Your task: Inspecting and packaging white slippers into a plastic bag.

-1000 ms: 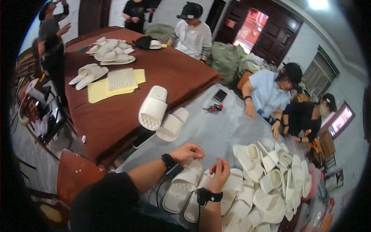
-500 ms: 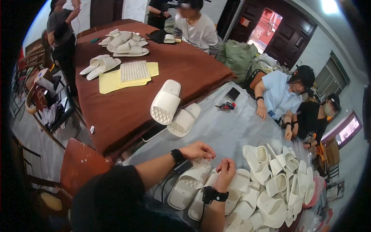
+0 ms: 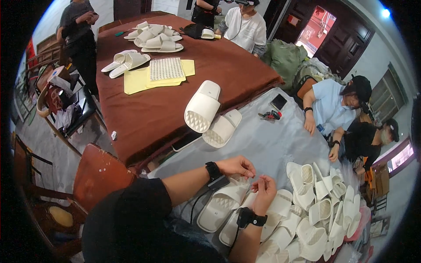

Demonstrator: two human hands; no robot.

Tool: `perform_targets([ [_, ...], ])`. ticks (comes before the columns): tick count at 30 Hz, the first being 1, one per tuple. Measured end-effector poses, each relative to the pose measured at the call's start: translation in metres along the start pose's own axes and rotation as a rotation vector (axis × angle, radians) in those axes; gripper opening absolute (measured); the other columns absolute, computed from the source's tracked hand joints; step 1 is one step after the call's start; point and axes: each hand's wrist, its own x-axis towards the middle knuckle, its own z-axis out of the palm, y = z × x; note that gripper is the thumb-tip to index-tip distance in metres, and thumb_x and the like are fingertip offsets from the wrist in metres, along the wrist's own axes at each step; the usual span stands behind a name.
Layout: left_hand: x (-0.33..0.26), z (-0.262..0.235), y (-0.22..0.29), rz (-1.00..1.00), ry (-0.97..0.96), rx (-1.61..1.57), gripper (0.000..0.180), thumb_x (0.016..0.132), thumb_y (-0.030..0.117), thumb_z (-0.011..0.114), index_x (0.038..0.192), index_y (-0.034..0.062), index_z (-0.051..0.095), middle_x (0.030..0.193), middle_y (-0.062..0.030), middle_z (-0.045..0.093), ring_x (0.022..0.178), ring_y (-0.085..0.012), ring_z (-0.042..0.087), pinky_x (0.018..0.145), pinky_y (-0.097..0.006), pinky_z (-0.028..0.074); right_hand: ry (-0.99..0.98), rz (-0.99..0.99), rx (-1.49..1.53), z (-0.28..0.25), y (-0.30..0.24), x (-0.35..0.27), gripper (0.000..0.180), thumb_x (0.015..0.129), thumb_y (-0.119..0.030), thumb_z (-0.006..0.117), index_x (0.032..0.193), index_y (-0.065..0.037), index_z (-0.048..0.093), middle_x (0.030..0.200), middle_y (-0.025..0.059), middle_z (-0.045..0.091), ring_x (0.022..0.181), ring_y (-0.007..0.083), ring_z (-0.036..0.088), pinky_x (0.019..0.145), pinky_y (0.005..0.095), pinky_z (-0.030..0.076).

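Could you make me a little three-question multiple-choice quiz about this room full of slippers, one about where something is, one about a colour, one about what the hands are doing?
1. Where does the dark phone lie?
A. on the grey cloth
B. on the brown table
C. on a chair

2. What colour are the paper sheets under the gridded sheet?
A. blue
B. yellow
C. red

3. How are the person's left hand and right hand?
A. flat and open on the table
B. out of sight
C. fingertips pinched close together above a white slipper

Answers: 1 A, it rests on the grey covering near a small red and black thing. 2 B, the sheets are pale yellow. 3 C, both hands meet with fingers pinched; what they pinch is too small to tell.
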Motion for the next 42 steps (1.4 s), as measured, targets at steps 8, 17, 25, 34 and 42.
perform_targets([
  [8, 0.002, 0.000, -0.001, -0.003, -0.024, -0.088, 0.017, 0.089, 0.013, 0.070, 0.097, -0.0018, 0.068, 0.090, -0.0033, 0.069, 0.076, -0.0086, 0.060, 0.070, -0.023, 0.049, 0.097, 0.019, 0.003, -0.001, -0.007, 0.000, 0.009, 0.097, -0.008, 0.056, 0.094, -0.001, 0.059, 0.073, 0.0019, 0.059, 0.058, 0.0085, 0.052, 0.053, 0.0212, 0.040],
  [17, 0.001, -0.002, -0.001, -0.043, 0.019, -0.013, 0.012, 0.089, 0.009, 0.069, 0.096, -0.0014, 0.068, 0.092, -0.0047, 0.068, 0.079, -0.0098, 0.061, 0.073, -0.024, 0.050, 0.119, -0.018, -0.057, -0.003, 0.006, 0.001, 0.007, 0.095, -0.009, 0.060, 0.092, -0.003, 0.060, 0.072, -0.0026, 0.052, 0.060, 0.0051, 0.044, 0.054, 0.0213, 0.036],
  [25, 0.003, -0.004, -0.005, -0.080, 0.014, -0.094, 0.012, 0.089, 0.010, 0.070, 0.095, 0.0003, 0.066, 0.093, -0.0044, 0.068, 0.081, -0.0123, 0.062, 0.073, -0.026, 0.051, 0.045, 0.060, -0.205, -0.003, 0.005, 0.001, 0.018, 0.093, -0.015, 0.062, 0.092, 0.003, 0.063, 0.079, 0.0061, 0.065, 0.071, 0.0111, 0.055, 0.066, 0.0254, 0.045],
  [34, 0.004, -0.001, 0.000, -0.139, 0.000, -0.037, 0.013, 0.088, 0.012, 0.071, 0.094, 0.0013, 0.065, 0.090, -0.0025, 0.067, 0.079, -0.0102, 0.062, 0.074, -0.025, 0.051, -0.056, -0.032, -0.380, -0.003, 0.008, 0.003, 0.019, 0.094, -0.016, 0.060, 0.090, 0.002, 0.063, 0.070, 0.0056, 0.061, 0.065, 0.0085, 0.052, 0.060, 0.0254, 0.043],
  [42, 0.004, 0.000, 0.002, -0.144, -0.048, -0.038, 0.013, 0.089, 0.012, 0.071, 0.094, 0.0012, 0.066, 0.087, -0.0007, 0.066, 0.079, -0.0087, 0.061, 0.074, -0.024, 0.050, 0.008, 0.012, -0.396, 0.000, 0.004, 0.004, 0.022, 0.095, -0.021, 0.059, 0.090, 0.001, 0.060, 0.068, 0.0155, 0.060, 0.058, 0.0258, 0.056, 0.057, 0.0352, 0.044],
])
